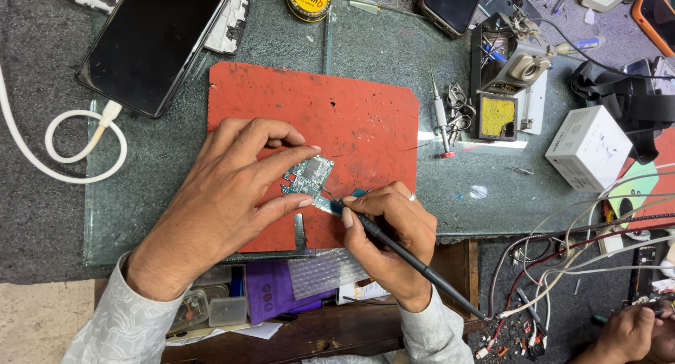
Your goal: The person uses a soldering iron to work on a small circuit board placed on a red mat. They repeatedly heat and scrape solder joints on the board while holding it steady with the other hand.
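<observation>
My bench is a wooden table (460, 262) covered by a dark grey felt-like cloth (42, 216), with a greenish pane of scratched glass (394, 62) laid on top and a worn red rectangular rubber mat (337, 118) at its centre. At seven o'clock a strip of pale beige floor (42, 322) shows below the cloth's edge, and at six o'clock an open wooden drawer (309, 336) sits under the tabletop. Even, soft light falls across everything, with one bright glare patch (464, 140) on the glass at three o'clock.
</observation>
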